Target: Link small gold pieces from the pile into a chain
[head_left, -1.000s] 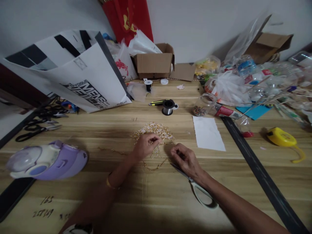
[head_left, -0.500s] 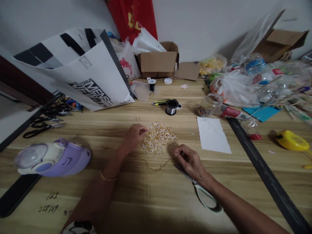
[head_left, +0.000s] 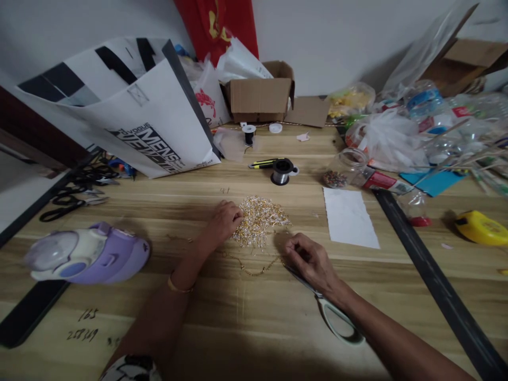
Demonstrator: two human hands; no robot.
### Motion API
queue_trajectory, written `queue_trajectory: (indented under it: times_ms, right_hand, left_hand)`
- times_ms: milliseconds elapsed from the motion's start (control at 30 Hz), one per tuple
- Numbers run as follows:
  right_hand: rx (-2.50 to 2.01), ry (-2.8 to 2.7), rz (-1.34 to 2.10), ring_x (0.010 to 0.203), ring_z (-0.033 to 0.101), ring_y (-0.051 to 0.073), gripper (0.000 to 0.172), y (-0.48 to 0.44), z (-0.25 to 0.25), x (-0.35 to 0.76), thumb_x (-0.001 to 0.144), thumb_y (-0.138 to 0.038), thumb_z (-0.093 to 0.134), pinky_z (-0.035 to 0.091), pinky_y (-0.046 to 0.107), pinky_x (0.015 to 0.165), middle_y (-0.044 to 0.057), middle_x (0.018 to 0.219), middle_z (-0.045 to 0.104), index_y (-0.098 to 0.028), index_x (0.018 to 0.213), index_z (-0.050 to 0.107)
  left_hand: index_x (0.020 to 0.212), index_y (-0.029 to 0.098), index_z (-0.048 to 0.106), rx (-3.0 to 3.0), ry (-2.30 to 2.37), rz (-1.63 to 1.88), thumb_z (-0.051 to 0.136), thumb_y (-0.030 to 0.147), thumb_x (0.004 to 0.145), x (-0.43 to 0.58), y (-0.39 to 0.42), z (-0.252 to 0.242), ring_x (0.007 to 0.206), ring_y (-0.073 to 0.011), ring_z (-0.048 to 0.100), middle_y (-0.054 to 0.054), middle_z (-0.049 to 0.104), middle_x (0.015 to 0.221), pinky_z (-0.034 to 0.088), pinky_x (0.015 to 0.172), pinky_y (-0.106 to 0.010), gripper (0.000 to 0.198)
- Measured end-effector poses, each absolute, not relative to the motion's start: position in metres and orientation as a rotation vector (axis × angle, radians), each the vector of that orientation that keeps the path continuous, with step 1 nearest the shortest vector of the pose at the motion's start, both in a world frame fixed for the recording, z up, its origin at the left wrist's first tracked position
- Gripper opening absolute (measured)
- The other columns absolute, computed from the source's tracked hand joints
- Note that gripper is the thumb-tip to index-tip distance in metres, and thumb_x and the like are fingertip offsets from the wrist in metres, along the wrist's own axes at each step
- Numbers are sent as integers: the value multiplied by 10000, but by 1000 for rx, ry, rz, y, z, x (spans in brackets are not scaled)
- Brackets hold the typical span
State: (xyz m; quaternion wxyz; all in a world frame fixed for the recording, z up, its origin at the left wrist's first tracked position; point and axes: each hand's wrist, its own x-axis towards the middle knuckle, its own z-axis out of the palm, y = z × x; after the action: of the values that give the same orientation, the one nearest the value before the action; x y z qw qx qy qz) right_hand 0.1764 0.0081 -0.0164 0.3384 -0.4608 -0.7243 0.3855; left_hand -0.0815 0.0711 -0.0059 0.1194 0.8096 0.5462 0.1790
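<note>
My left hand (head_left: 223, 223) is closed, fingers curled together at the left edge of a heap of gold and clear beaded pieces (head_left: 260, 219). Whatever lies between its fingertips is too small to make out. To the right of the heap, my right hand (head_left: 311, 260) rests on the table with thumb and forefinger pinched; what they hold is hidden. A thin gold chain (head_left: 254, 272) curves across the wood below the heap, its right end close to the right fingertips. Scissors (head_left: 337, 320) with pale green handles lie partly beneath the right hand and wrist.
Beyond the heap are a wire spool (head_left: 281, 172), a utility knife (head_left: 264, 163) and a black spool (head_left: 248, 135). White paper (head_left: 351, 217) and a bead jar (head_left: 343, 168) lie right. A purple bottle (head_left: 95, 256) lies left, below several pliers (head_left: 75, 203). A paper bag (head_left: 143, 116) stands behind.
My left hand has turned slightly at the heap's edge, its fingers bunched more tightly. The right hand holds nearly the same pose. The whole view has shifted a little.
</note>
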Motion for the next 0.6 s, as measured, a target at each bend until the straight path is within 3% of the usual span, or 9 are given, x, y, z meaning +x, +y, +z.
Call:
queue_trajectory:
  times_ms: [600]
  right_hand:
    - [-1186,-1906,993,643,505,138,129,8,-17,177,852,-254,492,385,236,556,18,687,547,-170,770,546]
  left_hand:
    - [742,162,650,2247,1492,522,523,195,813,-89,76,-3,785,-170,536,-40,634,766,400,806,-314,150]
